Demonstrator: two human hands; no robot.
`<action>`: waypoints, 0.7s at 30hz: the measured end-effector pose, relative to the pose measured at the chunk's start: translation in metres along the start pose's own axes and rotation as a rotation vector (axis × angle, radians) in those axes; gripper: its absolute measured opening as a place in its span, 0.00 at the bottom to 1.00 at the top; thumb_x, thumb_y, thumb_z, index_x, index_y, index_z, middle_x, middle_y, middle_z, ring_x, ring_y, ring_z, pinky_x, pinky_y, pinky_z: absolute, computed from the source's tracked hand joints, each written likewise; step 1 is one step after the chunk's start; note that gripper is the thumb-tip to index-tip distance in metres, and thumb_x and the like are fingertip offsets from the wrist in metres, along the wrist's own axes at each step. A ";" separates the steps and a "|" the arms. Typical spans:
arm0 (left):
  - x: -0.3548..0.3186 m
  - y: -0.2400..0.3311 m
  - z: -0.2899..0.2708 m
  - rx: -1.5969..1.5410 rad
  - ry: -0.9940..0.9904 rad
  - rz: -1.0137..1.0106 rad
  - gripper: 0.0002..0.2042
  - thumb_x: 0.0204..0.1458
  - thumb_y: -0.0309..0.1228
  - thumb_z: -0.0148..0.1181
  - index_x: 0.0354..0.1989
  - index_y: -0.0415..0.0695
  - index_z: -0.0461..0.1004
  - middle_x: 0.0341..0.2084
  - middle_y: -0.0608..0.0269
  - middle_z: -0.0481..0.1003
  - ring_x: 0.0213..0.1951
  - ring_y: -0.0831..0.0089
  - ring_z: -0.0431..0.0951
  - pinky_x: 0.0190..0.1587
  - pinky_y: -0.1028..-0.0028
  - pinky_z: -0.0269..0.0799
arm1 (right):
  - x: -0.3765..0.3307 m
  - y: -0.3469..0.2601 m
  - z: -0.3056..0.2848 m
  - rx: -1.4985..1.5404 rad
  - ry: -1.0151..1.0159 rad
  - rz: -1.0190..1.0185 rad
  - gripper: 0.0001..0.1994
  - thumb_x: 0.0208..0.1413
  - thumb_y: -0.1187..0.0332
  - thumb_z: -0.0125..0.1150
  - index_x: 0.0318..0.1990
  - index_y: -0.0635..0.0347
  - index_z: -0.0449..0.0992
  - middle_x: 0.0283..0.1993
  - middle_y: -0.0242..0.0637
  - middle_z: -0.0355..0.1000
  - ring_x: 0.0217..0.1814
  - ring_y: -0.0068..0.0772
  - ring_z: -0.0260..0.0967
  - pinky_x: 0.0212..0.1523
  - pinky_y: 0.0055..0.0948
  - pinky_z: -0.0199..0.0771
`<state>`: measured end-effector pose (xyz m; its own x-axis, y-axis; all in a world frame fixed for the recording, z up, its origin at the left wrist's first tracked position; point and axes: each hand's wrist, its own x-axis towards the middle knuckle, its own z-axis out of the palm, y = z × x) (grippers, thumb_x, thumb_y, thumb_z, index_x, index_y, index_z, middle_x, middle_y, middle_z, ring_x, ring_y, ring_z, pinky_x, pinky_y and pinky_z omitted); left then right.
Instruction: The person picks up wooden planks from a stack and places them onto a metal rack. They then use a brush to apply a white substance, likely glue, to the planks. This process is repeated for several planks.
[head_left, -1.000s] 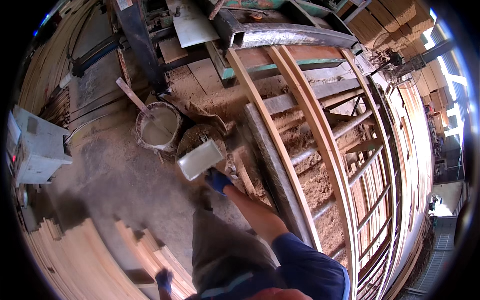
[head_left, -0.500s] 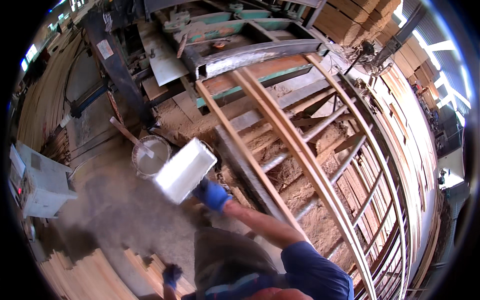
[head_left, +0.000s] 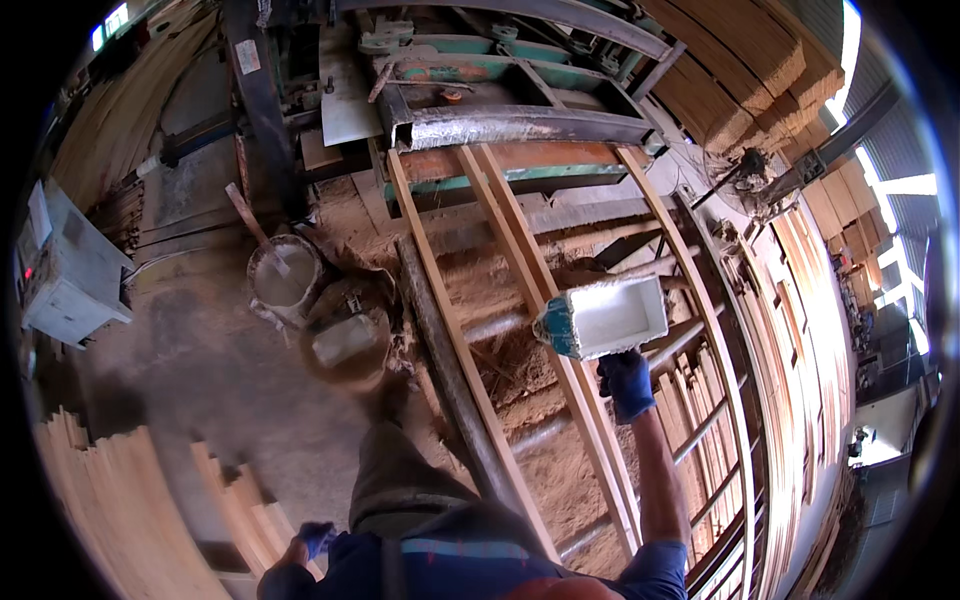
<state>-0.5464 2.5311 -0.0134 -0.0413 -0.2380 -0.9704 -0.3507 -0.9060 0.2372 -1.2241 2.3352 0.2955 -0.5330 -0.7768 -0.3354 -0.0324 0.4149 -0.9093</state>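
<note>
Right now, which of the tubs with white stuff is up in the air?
The rectangular tub with the teal end, held by the right hand over the wooden rails. The round bucket with a stick in it sits on the floor.

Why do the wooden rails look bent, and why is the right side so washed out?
Head view: the fisheye lens bows straight edges like the wooden rails toward the rim and leaves black corners. Daylight from the openings at the right edge blows out to white glare. The white tub held by the gloved right hand is fairly sharp, and so is the bucket; the left hand sits in shade.
</note>
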 end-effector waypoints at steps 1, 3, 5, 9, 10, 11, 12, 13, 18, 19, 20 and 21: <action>-0.021 0.021 0.008 0.083 0.012 0.013 0.17 0.62 0.44 0.52 0.42 0.41 0.76 0.36 0.56 0.80 0.34 0.65 0.81 0.38 0.66 0.78 | 0.022 0.004 0.010 -0.045 0.010 0.048 0.07 0.61 0.65 0.57 0.35 0.59 0.72 0.22 0.28 0.65 0.14 0.17 0.59 0.13 0.23 0.62; -0.021 0.044 0.008 0.074 -0.011 -0.035 0.18 0.62 0.44 0.52 0.44 0.40 0.75 0.37 0.56 0.80 0.36 0.64 0.81 0.39 0.65 0.77 | 0.073 -0.003 0.036 -0.104 -0.038 0.017 0.09 0.60 0.62 0.59 0.35 0.58 0.72 0.22 0.28 0.65 0.16 0.17 0.60 0.15 0.24 0.64; 0.014 0.053 0.001 -0.200 -0.010 -0.132 0.18 0.63 0.45 0.50 0.46 0.41 0.74 0.38 0.55 0.80 0.37 0.62 0.81 0.38 0.64 0.76 | 0.136 -0.017 0.069 -0.164 -0.081 -0.095 0.11 0.60 0.60 0.60 0.35 0.58 0.72 0.22 0.28 0.66 0.17 0.18 0.61 0.16 0.24 0.65; 0.035 0.132 -0.015 -0.460 0.066 -0.082 0.18 0.62 0.46 0.46 0.47 0.45 0.72 0.38 0.55 0.80 0.37 0.60 0.80 0.41 0.62 0.74 | 0.268 -0.071 0.159 -0.198 -0.079 -0.227 0.15 0.60 0.54 0.59 0.33 0.58 0.73 0.22 0.30 0.69 0.16 0.21 0.63 0.17 0.25 0.65; 0.033 0.143 -0.015 -0.478 0.068 -0.051 0.18 0.62 0.46 0.47 0.47 0.45 0.72 0.38 0.55 0.79 0.37 0.60 0.80 0.42 0.62 0.74 | 0.295 -0.089 0.186 -0.210 -0.081 -0.252 0.16 0.60 0.53 0.58 0.32 0.58 0.73 0.21 0.31 0.69 0.16 0.21 0.64 0.17 0.26 0.66; 0.029 0.150 -0.014 -0.451 0.077 -0.017 0.18 0.61 0.46 0.46 0.48 0.45 0.71 0.39 0.55 0.79 0.38 0.60 0.80 0.43 0.61 0.73 | 0.324 -0.102 0.206 -0.195 -0.091 -0.314 0.16 0.59 0.52 0.58 0.30 0.56 0.72 0.20 0.29 0.67 0.15 0.20 0.62 0.15 0.25 0.64; 0.029 0.155 -0.017 -0.455 0.077 -0.036 0.20 0.62 0.48 0.46 0.50 0.45 0.71 0.40 0.54 0.79 0.40 0.59 0.79 0.44 0.60 0.73 | 0.351 -0.107 0.217 -0.181 -0.092 -0.370 0.17 0.59 0.51 0.58 0.27 0.53 0.71 0.18 0.27 0.64 0.13 0.19 0.60 0.13 0.25 0.62; 0.030 0.158 -0.021 -0.456 0.077 -0.053 0.21 0.62 0.50 0.45 0.51 0.45 0.71 0.41 0.54 0.79 0.42 0.59 0.79 0.46 0.59 0.72 | 0.374 -0.113 0.222 -0.177 -0.109 -0.357 0.17 0.59 0.51 0.59 0.29 0.56 0.72 0.19 0.29 0.67 0.15 0.21 0.63 0.14 0.27 0.64; 0.019 0.144 -0.021 -0.501 0.114 -0.157 0.20 0.61 0.47 0.45 0.51 0.44 0.69 0.41 0.53 0.78 0.40 0.60 0.79 0.44 0.61 0.73 | 0.415 -0.134 0.253 -0.122 -0.130 -0.301 0.14 0.58 0.53 0.60 0.33 0.55 0.74 0.21 0.30 0.69 0.15 0.23 0.64 0.14 0.27 0.66; 0.017 0.140 -0.016 -0.543 0.129 -0.171 0.19 0.62 0.46 0.46 0.48 0.44 0.71 0.38 0.54 0.79 0.37 0.62 0.79 0.40 0.63 0.74 | 0.408 -0.136 0.258 -0.074 -0.112 -0.253 0.13 0.58 0.54 0.60 0.33 0.55 0.74 0.20 0.30 0.69 0.14 0.23 0.63 0.14 0.27 0.67; 0.020 0.142 -0.015 -0.501 0.108 -0.144 0.18 0.61 0.46 0.47 0.47 0.44 0.72 0.37 0.54 0.79 0.36 0.63 0.80 0.39 0.64 0.74 | 0.406 -0.135 0.254 -0.111 -0.118 -0.274 0.14 0.58 0.53 0.59 0.32 0.55 0.74 0.20 0.30 0.68 0.14 0.23 0.63 0.14 0.27 0.66; 0.025 0.145 -0.013 -0.455 0.084 -0.119 0.17 0.61 0.45 0.48 0.46 0.44 0.72 0.36 0.55 0.79 0.34 0.63 0.80 0.38 0.65 0.74 | 0.406 -0.135 0.248 -0.147 -0.122 -0.293 0.15 0.58 0.52 0.58 0.32 0.55 0.73 0.19 0.30 0.68 0.14 0.23 0.63 0.14 0.27 0.66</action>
<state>-0.5866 2.3894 -0.0024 0.0569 -0.1338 -0.9894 0.0977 -0.9855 0.1389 -1.2265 1.8463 0.2214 -0.3787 -0.9200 -0.1007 -0.2953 0.2232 -0.9290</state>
